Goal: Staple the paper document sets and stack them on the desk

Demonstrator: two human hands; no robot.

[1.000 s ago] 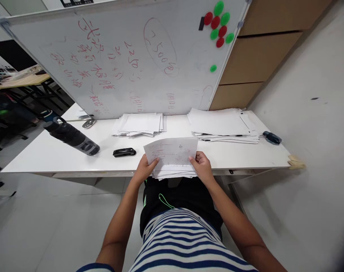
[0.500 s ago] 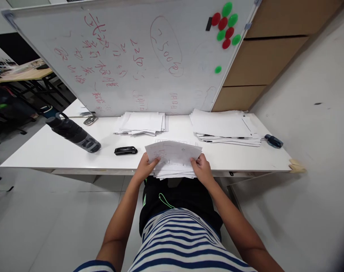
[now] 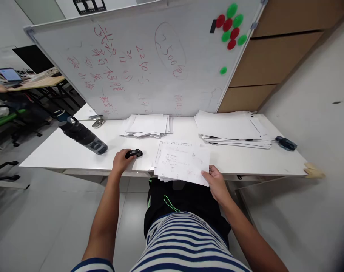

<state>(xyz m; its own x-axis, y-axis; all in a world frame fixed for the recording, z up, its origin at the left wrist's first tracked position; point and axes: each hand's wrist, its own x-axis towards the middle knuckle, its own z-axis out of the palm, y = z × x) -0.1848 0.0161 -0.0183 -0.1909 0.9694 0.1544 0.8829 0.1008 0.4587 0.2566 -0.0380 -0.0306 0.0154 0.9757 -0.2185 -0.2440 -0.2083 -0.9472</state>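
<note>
At the table's front left, my left hand is closed around the near end of a black stapler, which lies on the tabletop. My right hand pinches the lower right corner of a written-on sheet of paper between thumb and fingers. That sheet lies tilted over a small stack of papers at the table's front edge, hiding most of it.
A dark water bottle and a computer mouse stand on the left. Two paper piles, left and right, lie before the whiteboard. A dark blue object is at the right. A person's hand shows far left.
My left hand has let go of the paper and moved left onto the stapler. My right hand keeps the sheet, now lower and flatter over the stack. The view has shifted slightly left.
</note>
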